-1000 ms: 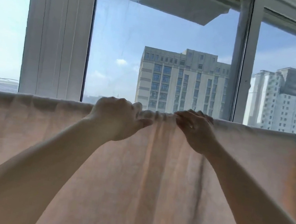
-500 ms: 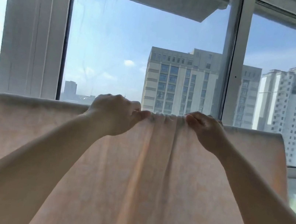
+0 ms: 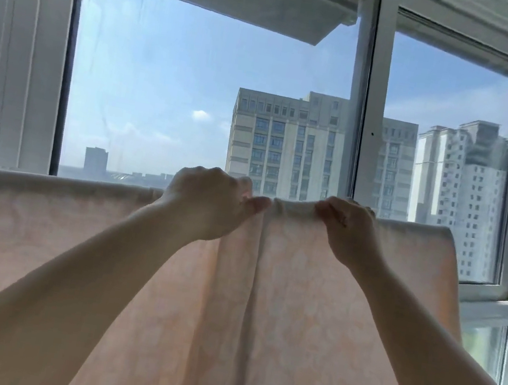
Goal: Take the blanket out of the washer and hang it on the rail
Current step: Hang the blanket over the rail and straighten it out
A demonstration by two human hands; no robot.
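Note:
A pale peach blanket (image 3: 309, 317) with a faint pattern hangs across the whole width of the view, draped over a rail that its top fold hides. My left hand (image 3: 208, 201) grips the top fold near the middle, thumb pressed on the near side. A short way to its right, my right hand (image 3: 346, 230) pinches the same fold with curled fingers. Between the two hands the cloth bunches into vertical pleats that run down the blanket. The washer is out of view.
Right behind the blanket stands a large window (image 3: 210, 102) with white frames and a vertical mullion (image 3: 355, 108). A white wall section (image 3: 16, 48) fills the far left. The blanket's right edge (image 3: 454, 284) ends before the window's right frame.
My hands have drawn apart along the top fold, the right one sliding rightward. The bunched cloth between them has spread flatter. My view has turned toward the right.

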